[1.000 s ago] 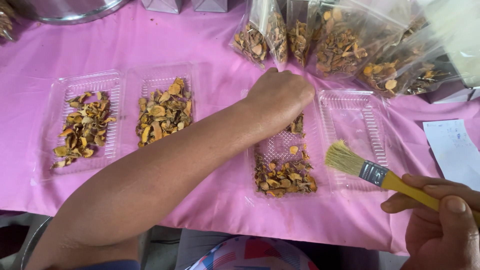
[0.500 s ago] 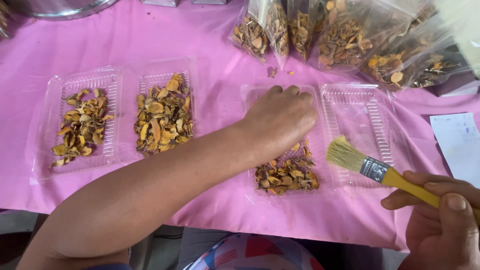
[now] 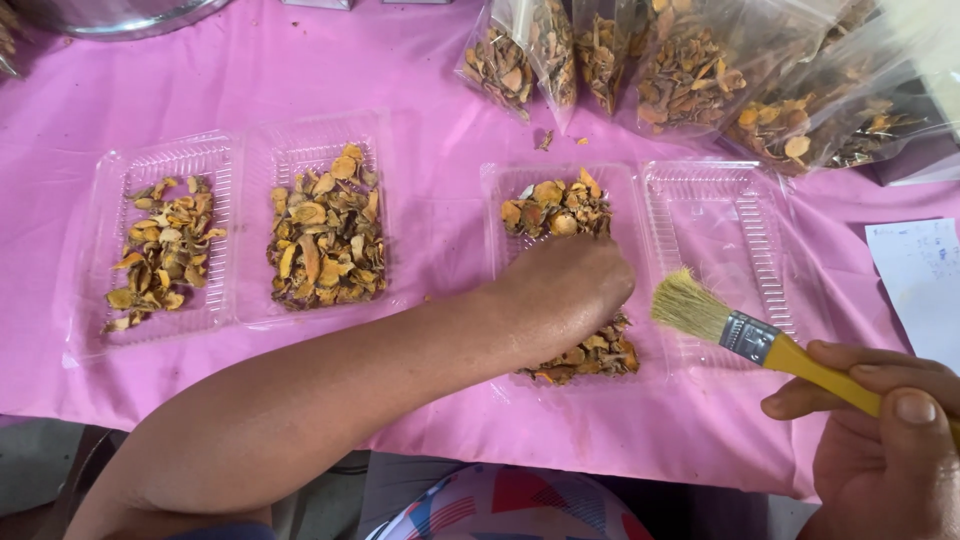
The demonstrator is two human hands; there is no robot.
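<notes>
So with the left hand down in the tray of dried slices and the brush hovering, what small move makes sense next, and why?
Probably spread the slices evenly with the left hand. It rests in the open clear tray, where the dried orange slices sit in two clumps, one beyond the hand and one nearer. The right hand holds the yellow-handled brush, bristles over the tray's empty lid half, touching no slices.

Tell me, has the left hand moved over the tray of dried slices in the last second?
Yes. The left hand has slid from the far end of the clear tray to its near end, uncovering slices at the far end.
</notes>
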